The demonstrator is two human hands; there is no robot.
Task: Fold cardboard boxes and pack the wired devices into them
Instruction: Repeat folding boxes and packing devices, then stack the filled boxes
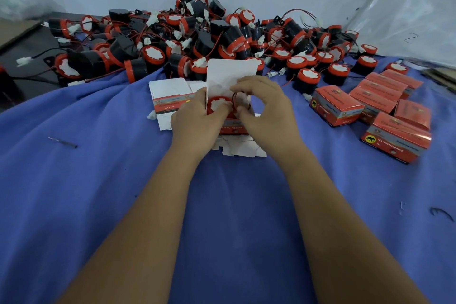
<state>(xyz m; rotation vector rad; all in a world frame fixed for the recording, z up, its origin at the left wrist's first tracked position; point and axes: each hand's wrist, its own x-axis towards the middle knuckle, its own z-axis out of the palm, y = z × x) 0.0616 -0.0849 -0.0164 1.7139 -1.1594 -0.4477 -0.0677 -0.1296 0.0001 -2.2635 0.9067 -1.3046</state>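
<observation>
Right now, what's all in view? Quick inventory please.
open box: one, white inside and red outside, centre, lid flap up.
device: one, red rim with white face, sitting in the open box, its red wire looped at the right fingers.
pile of devices: many, black and red with white plugs, far side by the wall.
closed boxes: several, red, right side.
flat boxes: a few, white, under and left of the open box.
cloth: one, blue, covers the work surface.
left hand: grips the open box.
right hand: pinches the wire.
</observation>
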